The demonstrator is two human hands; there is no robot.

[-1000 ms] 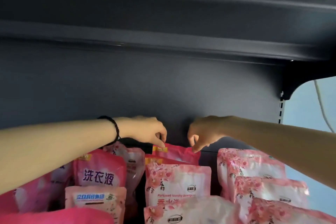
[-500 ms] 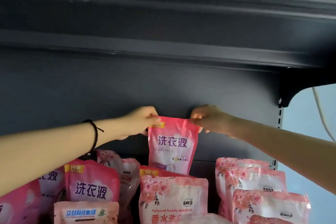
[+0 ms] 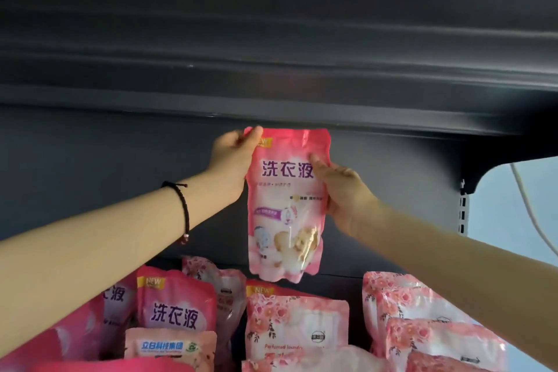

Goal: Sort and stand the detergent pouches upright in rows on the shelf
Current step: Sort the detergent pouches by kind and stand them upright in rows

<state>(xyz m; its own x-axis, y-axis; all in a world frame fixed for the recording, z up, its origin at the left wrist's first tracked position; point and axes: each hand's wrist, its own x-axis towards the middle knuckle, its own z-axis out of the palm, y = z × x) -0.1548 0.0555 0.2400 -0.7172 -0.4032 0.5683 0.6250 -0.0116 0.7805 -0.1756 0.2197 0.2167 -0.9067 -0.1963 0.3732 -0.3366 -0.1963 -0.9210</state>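
Dark grey shelf backing [image 3: 90, 175] fills the view behind your hands. You hold one pink pouch [image 3: 285, 205] upright in the air between them: your left hand [image 3: 229, 155] pinches its top left corner, and your right hand [image 3: 347, 193] grips its right edge, thumb on the front. Below it stand rose-printed pouches [image 3: 296, 320]. A matching pouch [image 3: 176, 308] stands under your left wrist, a rose-printed stack [image 3: 422, 305] under your right forearm. Designs look mixed and some lean, so sorting seems partly done, and this pouch is not yet placed.
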